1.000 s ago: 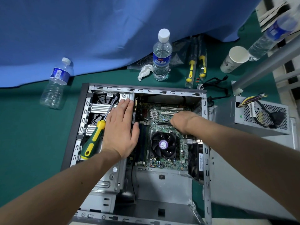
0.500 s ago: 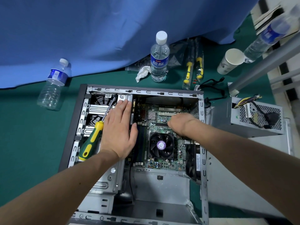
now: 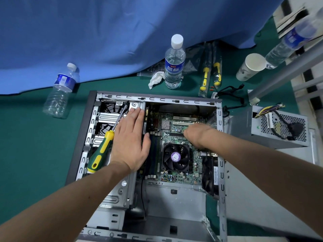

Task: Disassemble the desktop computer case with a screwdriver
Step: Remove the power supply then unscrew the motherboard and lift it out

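Observation:
The open computer case (image 3: 90, 130) lies flat on the green table, its motherboard (image 3: 176, 126) and black CPU fan (image 3: 175, 157) exposed. My left hand (image 3: 130, 142) rests flat, fingers straight, on the metal drive cage at the case's left side. A green and yellow screwdriver (image 3: 102, 151) lies loose on the cage just left of that hand, its tip pointing away from me. My right hand (image 3: 197, 135) reaches down onto the motherboard beside the white expansion slots (image 3: 183, 120). Its fingers point down and are hidden behind the wrist.
A removed power supply (image 3: 279, 128) with loose cables sits right of the case. Water bottles stand behind the case (image 3: 173, 63) and lie to the left (image 3: 60, 91). Bagged screwdrivers (image 3: 210, 72), a paper cup (image 3: 250, 66), a crumpled tissue (image 3: 155, 79) and a blue cloth (image 3: 104, 35) line the back.
Both hands stay where they were; only my head has shifted slightly, so the scene slides a little in view.

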{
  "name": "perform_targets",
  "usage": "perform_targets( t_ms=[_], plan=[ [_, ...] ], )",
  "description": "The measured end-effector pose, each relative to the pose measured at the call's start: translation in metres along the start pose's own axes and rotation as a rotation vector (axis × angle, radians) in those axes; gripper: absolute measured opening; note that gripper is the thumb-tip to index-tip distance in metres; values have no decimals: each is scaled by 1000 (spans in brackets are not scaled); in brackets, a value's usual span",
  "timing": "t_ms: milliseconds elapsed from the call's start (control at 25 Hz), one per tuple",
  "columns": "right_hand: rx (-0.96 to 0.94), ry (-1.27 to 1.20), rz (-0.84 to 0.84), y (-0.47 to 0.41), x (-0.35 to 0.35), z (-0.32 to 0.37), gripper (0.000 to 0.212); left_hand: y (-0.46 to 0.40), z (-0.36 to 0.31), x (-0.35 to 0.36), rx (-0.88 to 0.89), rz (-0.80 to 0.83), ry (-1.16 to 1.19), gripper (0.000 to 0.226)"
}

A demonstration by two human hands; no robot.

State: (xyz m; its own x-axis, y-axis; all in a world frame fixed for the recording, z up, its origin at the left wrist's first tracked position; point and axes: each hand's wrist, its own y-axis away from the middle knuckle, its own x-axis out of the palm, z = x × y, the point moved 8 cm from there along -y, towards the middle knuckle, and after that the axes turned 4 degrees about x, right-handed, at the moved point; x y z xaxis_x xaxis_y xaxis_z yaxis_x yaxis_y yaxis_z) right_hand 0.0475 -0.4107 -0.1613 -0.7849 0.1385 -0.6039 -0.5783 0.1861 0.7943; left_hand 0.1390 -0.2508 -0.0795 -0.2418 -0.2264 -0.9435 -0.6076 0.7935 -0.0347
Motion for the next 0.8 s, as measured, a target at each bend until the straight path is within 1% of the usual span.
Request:
perform_targets(
  t_ms=[160,320,520,600,640,720,800],
  plan=[
    [11,8,17,1,-1,-2,24,-1,0,0,1,-4,0,65],
    [26,66,9,4,-9,-6,18,-1,0,0,5,-6,-4,65],
    [28,99,16,9,-18,1,28,0,0,0,6,-8,-17,66],
    [-13,90,-4,16,-23,6,20,0,0,0,5,-11,-15,66],
    [-49,73,-39,21,-28,7,17,0,0,0,5,-11,-15,66],
    [-125,-11,-118,34,-36,8,18,0,0,0,8,-12,-19,66],
    [-168,-159,-117,49,-35,7,17,0,0,0,7,-13,-19,66]
  ],
)
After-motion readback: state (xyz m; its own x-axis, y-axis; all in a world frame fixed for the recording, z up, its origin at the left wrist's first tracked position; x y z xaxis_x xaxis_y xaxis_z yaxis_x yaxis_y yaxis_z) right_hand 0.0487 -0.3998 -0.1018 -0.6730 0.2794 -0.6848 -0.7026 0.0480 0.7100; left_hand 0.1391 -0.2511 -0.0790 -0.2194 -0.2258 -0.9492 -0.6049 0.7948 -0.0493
